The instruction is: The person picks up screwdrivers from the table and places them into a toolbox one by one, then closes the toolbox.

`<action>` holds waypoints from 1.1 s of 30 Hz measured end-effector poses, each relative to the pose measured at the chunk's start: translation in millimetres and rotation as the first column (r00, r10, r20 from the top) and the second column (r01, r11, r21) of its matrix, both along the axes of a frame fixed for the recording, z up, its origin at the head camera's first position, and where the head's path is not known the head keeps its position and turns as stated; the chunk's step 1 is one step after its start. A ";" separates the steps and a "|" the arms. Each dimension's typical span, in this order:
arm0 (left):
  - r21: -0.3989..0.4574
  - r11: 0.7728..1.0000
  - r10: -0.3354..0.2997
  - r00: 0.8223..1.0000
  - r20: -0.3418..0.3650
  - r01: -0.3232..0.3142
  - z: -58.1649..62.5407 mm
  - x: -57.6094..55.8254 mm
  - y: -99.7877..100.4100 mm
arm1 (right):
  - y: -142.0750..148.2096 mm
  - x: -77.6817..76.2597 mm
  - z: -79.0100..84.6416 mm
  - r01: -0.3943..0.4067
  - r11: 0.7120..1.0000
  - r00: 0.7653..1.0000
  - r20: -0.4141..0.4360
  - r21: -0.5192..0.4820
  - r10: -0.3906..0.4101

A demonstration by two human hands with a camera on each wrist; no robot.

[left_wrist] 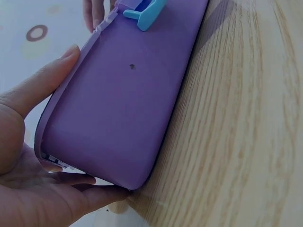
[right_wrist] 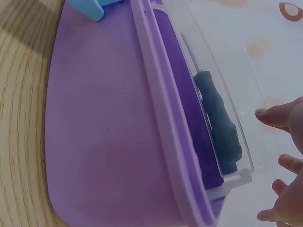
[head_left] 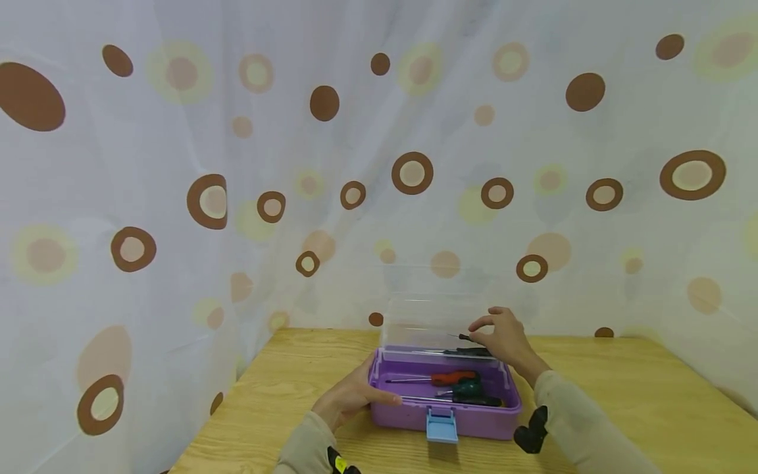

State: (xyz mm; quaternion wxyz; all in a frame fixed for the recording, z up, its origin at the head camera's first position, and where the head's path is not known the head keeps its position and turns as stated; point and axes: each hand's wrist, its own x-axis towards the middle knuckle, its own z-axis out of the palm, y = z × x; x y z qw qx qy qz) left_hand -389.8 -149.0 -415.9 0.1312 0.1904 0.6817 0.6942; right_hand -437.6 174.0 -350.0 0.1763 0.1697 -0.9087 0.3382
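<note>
A purple toolbox with its clear lid raised stands on the table. My left hand grips its left end, thumb along the front rim and fingers behind the end wall, as the left wrist view shows. Over the lid is my right hand, thumb and fingers apart. A small dark screwdriver appears beside its fingertips; the right wrist view shows nothing between them. Below, a black-handled screwdriver lies in the lid's tray. Inside the box are a red-handled screwdriver, a green-handled tool and a black-handled screwdriver.
A light blue latch hangs down at the box's front. The wooden table extends to both sides. Behind it hangs a pale curtain with brown and yellow circles, close to the raised lid.
</note>
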 end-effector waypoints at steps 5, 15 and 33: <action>-0.010 1.000 0.019 1.000 -0.008 -0.019 0.4 1.0 0.5 | 10.2 3.1 -1.4 -0.006 1.000 1.000 -0.007 -0.020 0.006; -0.028 0.999 0.018 1.000 -0.011 -0.019 0.6 -0.9 -0.6 | 23.4 6.2 -6.0 -0.001 1.000 1.000 -0.019 -0.020 0.000; -0.063 0.985 0.158 0.987 -0.015 -0.159 4.6 -3.8 -10.2 | 51.2 7.7 -18.0 0.020 0.988 0.990 0.142 -0.151 0.002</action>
